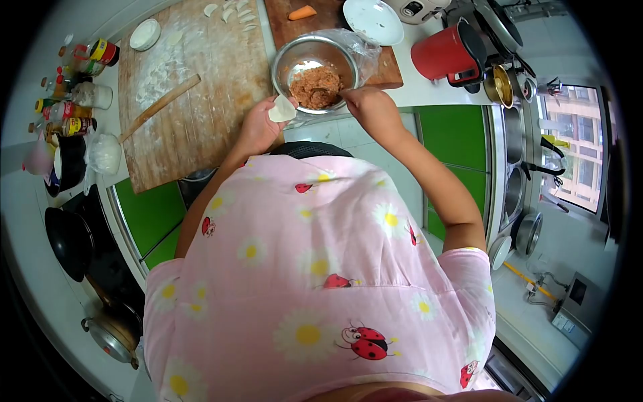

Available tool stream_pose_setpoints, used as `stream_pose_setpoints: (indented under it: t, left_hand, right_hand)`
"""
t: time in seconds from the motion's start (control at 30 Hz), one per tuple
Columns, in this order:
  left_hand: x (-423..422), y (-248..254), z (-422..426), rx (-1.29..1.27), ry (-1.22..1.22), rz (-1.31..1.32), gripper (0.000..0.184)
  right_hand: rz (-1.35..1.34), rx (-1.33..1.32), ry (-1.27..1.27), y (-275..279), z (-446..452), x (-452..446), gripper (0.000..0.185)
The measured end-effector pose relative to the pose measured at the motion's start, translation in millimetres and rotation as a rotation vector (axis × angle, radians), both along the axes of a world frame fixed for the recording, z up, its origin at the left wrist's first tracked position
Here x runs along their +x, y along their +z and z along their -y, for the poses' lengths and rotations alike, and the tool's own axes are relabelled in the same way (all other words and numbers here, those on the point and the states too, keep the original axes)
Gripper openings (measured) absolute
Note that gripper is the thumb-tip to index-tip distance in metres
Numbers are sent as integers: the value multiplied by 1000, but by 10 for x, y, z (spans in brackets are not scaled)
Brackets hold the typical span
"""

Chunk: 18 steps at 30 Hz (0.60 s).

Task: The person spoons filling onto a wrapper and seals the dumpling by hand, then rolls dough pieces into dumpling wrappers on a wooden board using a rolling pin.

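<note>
My left hand (262, 125) pinches a round, pale dumpling wrapper (282, 109) at the near left rim of a metal bowl (278, 61). Inside that bowl is reddish-brown minced filling (313, 82). My right hand (372, 109) is at the bowl's right rim, its fingers closed on the handle of what looks like a spoon (326, 95). The spoon's head is down in the filling, partly hidden by it. Several folded dumplings (228, 15) lie at the far edge of the floured wooden board (221, 134).
On the board are a rolling pin (161, 107) and a small bowl of flour (145, 35). A carrot piece (303, 13), white plate (373, 22) and plastic bag (362, 50) sit beyond the metal bowl. A red pitcher (439, 55) stands right; bottles (70, 110) line the left.
</note>
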<state>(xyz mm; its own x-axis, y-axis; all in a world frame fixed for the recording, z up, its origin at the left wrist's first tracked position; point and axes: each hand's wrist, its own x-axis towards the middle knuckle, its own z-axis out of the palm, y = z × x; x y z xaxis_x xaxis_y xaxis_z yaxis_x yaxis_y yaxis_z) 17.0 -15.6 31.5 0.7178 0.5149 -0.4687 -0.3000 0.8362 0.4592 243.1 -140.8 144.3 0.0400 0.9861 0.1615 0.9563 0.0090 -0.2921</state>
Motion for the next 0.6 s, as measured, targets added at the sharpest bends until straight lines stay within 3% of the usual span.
stream_pose_setpoints:
  t: [0.17, 0.4, 0.6]
  left_hand:
    - [0, 24, 5, 8, -5, 3, 43]
    - [3, 32, 9, 2, 6, 11, 44]
    - [14, 66, 25, 28, 10, -8, 44]
  right_hand:
    - [72, -14, 44, -255, 27, -31, 6]
    - [96, -100, 100, -151, 22, -132, 7]
    - [-39, -184, 42, -96, 24, -110, 15]
